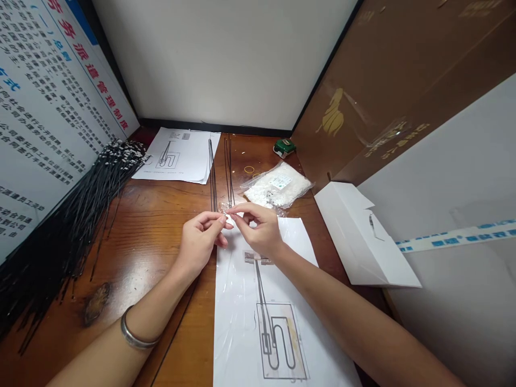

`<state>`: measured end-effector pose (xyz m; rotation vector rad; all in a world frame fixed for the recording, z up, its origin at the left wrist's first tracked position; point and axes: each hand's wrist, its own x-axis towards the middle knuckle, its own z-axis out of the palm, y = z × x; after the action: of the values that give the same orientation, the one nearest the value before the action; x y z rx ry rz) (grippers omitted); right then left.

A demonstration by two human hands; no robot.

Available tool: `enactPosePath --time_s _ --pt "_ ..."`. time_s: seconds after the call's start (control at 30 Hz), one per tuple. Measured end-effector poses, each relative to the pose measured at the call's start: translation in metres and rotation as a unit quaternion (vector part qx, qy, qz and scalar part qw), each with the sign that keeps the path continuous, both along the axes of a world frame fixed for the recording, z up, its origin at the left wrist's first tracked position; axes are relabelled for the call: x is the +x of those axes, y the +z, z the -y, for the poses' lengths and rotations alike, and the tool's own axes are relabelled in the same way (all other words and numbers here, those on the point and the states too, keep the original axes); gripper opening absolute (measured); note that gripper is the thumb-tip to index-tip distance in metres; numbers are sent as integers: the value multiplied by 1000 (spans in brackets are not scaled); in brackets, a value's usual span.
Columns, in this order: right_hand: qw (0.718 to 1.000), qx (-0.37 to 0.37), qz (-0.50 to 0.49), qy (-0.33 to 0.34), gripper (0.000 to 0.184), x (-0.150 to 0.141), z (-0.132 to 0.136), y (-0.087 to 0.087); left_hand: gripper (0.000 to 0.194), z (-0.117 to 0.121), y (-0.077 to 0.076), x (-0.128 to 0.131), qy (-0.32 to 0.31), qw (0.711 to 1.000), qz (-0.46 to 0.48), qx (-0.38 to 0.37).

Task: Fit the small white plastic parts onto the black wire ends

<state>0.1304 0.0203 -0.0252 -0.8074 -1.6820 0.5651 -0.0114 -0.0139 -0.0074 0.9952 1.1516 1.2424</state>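
Note:
My left hand (203, 236) and my right hand (258, 226) meet above the top edge of a printed sheet (237, 322). Thumb and forefinger are pinched together on each hand, and the fingertips nearly touch. Whatever sits between them is too small to make out. Just beyond my fingers lies a bit of clear plastic (223, 206). Two groups of thin black wires run away from me across the table: one group (212, 174) past my left fingertips, the other (229, 172) reaching close to my right fingers. The sheet carries a drawing of a looped wire.
A large bundle of black wires (80, 215) leans at the left. Farther back lie more printed sheets (177, 156), a bag of small white parts (278, 183) and a green tape measure (284, 147). A folded white card (358, 236) stands right. Boards and a brown box wall in the wooden table.

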Motion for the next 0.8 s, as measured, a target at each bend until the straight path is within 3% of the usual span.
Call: enactPosePath --time_s 0.3,0.5,0.6,0.7,0.8 --pt "999 42 -3 30 15 1 -3 0 28 0 2 1 11 1000 9 -8" --pt "999 30 5 16 21 1 -3 -2 27 -1 2 1 10 1000 9 -3" --pt "1000 -8 5 0 24 0 -1 -2 26 -1 1 1 8 1000 7 -3" --pt "999 -38 6 -7 12 0 0 -2 26 0 2 0 8 1000 7 -4" --pt "1000 -6 9 -1 7 0 -1 -1 26 0 2 0 8 1000 6 -2"
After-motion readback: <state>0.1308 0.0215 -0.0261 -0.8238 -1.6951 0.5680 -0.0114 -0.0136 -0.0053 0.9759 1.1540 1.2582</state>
